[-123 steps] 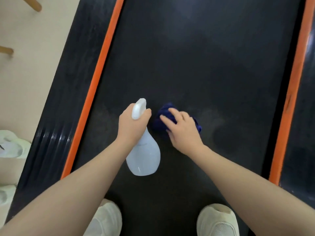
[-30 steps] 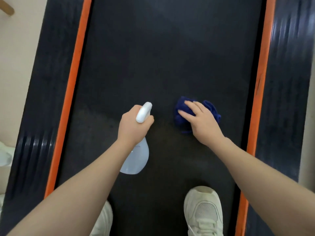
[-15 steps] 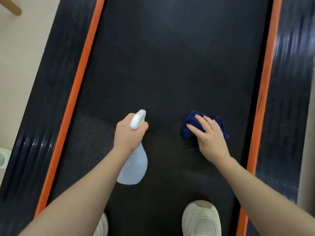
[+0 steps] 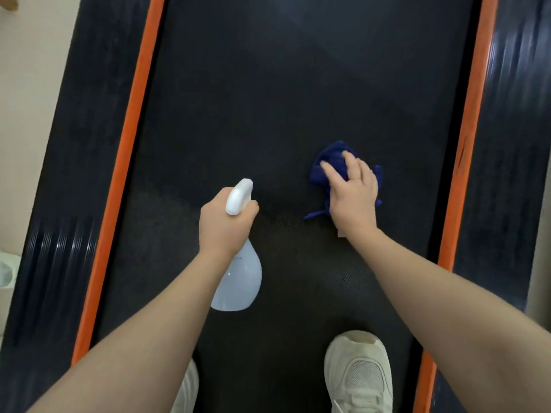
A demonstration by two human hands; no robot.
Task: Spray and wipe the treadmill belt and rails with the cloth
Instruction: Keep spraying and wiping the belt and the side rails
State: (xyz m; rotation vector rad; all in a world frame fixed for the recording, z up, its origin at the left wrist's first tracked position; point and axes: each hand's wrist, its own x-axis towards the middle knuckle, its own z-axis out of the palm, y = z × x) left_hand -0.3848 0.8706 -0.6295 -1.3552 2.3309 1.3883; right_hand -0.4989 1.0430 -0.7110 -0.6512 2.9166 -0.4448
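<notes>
The black treadmill belt runs up the middle of the head view, edged by an orange left strip and an orange right strip, with dark ribbed side rails outside them. My left hand grips the neck of a pale white spray bottle, nozzle pointing forward over the belt. My right hand presses a bunched dark blue cloth flat on the belt's right half, fingers lying straight over it.
My two white shoes stand on the belt near the bottom, the right shoe and the left shoe partly hidden by my arm. Beige floor lies left of the treadmill, with a white object at the left edge.
My right hand has slid the blue cloth forward and to the right across the belt. The left hand keeps hold of the spray bottle in about the same place.
</notes>
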